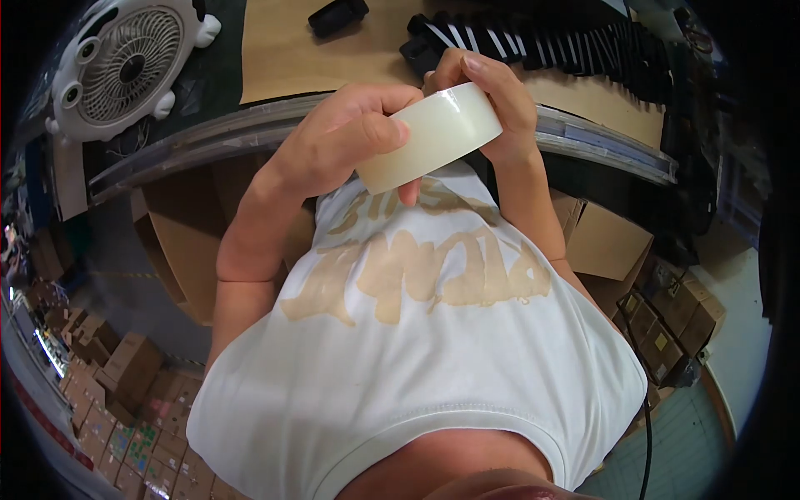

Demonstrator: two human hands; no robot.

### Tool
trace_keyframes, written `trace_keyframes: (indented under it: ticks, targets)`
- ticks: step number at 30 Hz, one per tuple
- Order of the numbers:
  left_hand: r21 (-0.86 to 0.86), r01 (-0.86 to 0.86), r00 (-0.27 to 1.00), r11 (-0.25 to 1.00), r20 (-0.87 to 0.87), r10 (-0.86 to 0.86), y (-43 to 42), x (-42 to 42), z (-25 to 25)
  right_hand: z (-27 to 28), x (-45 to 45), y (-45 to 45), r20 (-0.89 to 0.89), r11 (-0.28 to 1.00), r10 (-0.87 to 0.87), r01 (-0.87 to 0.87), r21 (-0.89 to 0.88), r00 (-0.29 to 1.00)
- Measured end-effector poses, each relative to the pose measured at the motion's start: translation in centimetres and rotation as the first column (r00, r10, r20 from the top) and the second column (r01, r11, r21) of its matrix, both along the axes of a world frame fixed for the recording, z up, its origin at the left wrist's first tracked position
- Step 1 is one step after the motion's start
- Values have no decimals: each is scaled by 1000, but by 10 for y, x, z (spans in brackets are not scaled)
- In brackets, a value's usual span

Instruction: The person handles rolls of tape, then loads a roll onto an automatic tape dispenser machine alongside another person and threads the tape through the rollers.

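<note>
A wide roll of whitish translucent packing tape is held up in front of my chest, tilted, over the near edge of the table. My left hand is closed round its left side, thumb pressing on the outer face and a fingertip showing below the roll. My right hand is at the far right side, fingers bent against the roll and its upper edge. Part of the right fingers is hidden behind the tape. Beyond the hands lies a brown cardboard sheet on the table.
A row of black pieces with white stripes lies at the back right, and a black block at the back. A white fan stands left. Open cardboard boxes sit below the table edge.
</note>
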State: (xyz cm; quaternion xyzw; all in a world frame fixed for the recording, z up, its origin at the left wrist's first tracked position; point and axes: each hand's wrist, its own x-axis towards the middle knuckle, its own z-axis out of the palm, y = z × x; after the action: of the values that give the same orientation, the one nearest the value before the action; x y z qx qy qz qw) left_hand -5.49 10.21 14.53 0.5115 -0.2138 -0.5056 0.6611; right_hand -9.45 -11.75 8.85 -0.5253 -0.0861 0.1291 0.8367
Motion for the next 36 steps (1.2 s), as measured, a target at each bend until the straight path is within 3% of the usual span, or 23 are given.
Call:
trace_keyframes:
  ticks: [1,4,7,17,26,29,32,36]
  targets:
    - [12,8,1000,1000,1,-8,0,0,1,1,-1,1,-3,1000,-12,12,0,1000]
    - [85,58,998,995,6,-59,-2,2,4,14,-4,4,151,957,-70,109,-270,986]
    - [136,72,997,988,23,-76,-4,1,4,29,-9,6,103,920,-36,73,-384,994]
    - [183,101,985,978,119,-124,-4,-3,-2,36,-17,8,141,890,-55,113,-441,988]
    - [140,160,980,977,96,-174,-1,-2,-4,36,-23,11,126,887,-86,134,-442,988]
    - [281,58,935,958,320,-150,6,-4,4,36,-25,11,148,884,-118,171,-434,982]
    - [7,-251,885,968,407,227,7,-24,10,40,-25,9,176,869,-148,212,-446,973]
    - [26,-284,889,959,382,253,18,-22,11,43,-25,13,171,850,-145,211,-482,974]
